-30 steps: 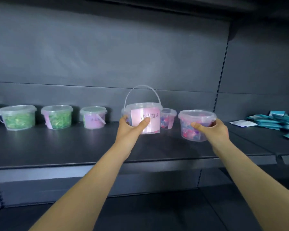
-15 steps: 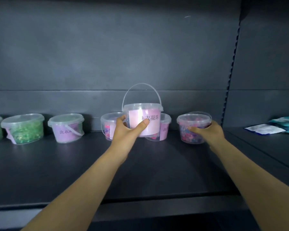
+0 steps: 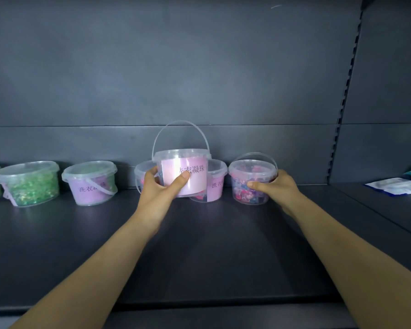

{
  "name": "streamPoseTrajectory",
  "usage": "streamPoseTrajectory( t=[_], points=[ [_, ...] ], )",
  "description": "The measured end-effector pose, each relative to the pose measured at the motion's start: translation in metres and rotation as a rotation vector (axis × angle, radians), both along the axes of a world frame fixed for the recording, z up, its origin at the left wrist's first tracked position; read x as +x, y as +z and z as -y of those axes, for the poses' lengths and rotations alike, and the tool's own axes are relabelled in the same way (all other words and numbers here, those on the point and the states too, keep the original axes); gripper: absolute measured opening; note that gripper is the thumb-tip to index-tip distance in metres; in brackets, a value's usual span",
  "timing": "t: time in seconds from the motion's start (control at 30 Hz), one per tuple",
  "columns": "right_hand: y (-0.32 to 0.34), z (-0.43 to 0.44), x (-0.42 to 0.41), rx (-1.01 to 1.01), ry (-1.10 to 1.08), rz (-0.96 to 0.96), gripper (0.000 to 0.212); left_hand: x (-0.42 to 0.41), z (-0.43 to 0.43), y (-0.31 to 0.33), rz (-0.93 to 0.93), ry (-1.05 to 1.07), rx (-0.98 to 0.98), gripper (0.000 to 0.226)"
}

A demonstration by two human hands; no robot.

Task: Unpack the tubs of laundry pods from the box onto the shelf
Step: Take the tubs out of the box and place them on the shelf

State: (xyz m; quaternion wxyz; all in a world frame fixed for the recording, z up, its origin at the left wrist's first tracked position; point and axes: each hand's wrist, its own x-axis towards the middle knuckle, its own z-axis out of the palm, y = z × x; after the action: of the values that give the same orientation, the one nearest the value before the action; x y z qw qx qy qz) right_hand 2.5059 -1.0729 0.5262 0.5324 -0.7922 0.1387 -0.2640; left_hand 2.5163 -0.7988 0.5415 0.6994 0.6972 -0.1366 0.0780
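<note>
L hand [image 3: 160, 189]: thumb pressed across the front label, fingers curled round the far side, gripping a clear round plastic tub w/ a pale pink paper label [image 3: 183, 173]. The label carries Chinese print, and the thin bail handle stands upright.

R hand [image 3: 279, 186]: thumb on the near wall, fingers wrapped behind, holding a clear round plastic tub of mixed pink, red & purple pods [image 3: 252, 184].

Both tubs are near the back edge of the dark grey metal shelf [image 3: 199, 252], approx. mid-width. The R tub looks set down. The L tub sits slightly raised in front of a rear left tub [image 3: 144, 172] & a rear right tub [image 3: 215, 186]; can't tell if its base touches anything.

Step in hand, I'd judge: placing this pair into the row. Next move calls for settling the L tub into a free gap, then letting go w/out nudging neighbours.

Tub walls look smooth, rigid & slightly glossy, w/ rimmed lids.

Toward the shelf's left edge: a pink-labelled clear tub [image 3: 90, 184] & a clear tub of green pods [image 3: 29, 184].
</note>
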Motion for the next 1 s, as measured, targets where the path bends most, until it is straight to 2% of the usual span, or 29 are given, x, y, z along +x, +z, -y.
streamPoseTrajectory(
  t=[0.1, 0.2, 0.27, 0.43, 0.53, 0.57, 0.6, 0.77, 0.8, 0.87, 1.0],
  points=[
    [-0.003, 0.007, 0.008, 0.002, -0.116, -0.026, 0.07, 0.006, -0.002, 0.0, 0.003, 0.021, 0.003, 0.075],
    [-0.005, 0.016, 0.013, 0.01, -0.161, -0.052, 0.086, 0.008, -0.003, 0.0, 0.024, 0.016, -0.004, 0.077],
    [-0.004, 0.017, 0.012, -0.003, -0.133, -0.058, 0.086, 0.006, -0.003, -0.002, 0.031, 0.003, 0.003, 0.085],
    [0.004, 0.012, -0.008, -0.07, -0.051, -0.191, 0.056, -0.003, 0.003, -0.004, 0.045, -0.031, 0.037, 0.09],
    [0.015, 0.005, -0.032, -0.142, -0.034, -0.262, 0.02, -0.01, 0.01, 0.001, 0.04, -0.065, 0.028, 0.084],
    [0.019, 0.0, -0.041, -0.148, -0.021, -0.245, 0.013, -0.012, 0.014, 0.003, 0.041, -0.077, 0.022, 0.08],
    [0.024, -0.005, -0.051, -0.139, 0.005, -0.21, 0.014, -0.016, 0.017, 0.004, 0.038, -0.093, 0.014, 0.078],
    [0.04, -0.041, -0.103, 0.02, 0.165, 0.061, 0.041, -0.042, 0.045, 0.009, 0.082, -0.21, -0.048, 0.054],
    [0.04, -0.048, -0.112, 0.041, 0.181, 0.111, 0.04, -0.048, 0.051, 0.01, 0.089, -0.242, -0.051, 0.054],
    [0.038, -0.06, -0.124, 0.095, 0.211, 0.201, 0.026, -0.06, 0.067, 0.009, 0.1, -0.307, -0.047, 0.056],
    [0.032, -0.063, -0.138, 0.147, 0.133, 0.3, 0.021, -0.077, 0.094, 0.003, 0.136, -0.379, -0.049, 0.032]
  ],
)
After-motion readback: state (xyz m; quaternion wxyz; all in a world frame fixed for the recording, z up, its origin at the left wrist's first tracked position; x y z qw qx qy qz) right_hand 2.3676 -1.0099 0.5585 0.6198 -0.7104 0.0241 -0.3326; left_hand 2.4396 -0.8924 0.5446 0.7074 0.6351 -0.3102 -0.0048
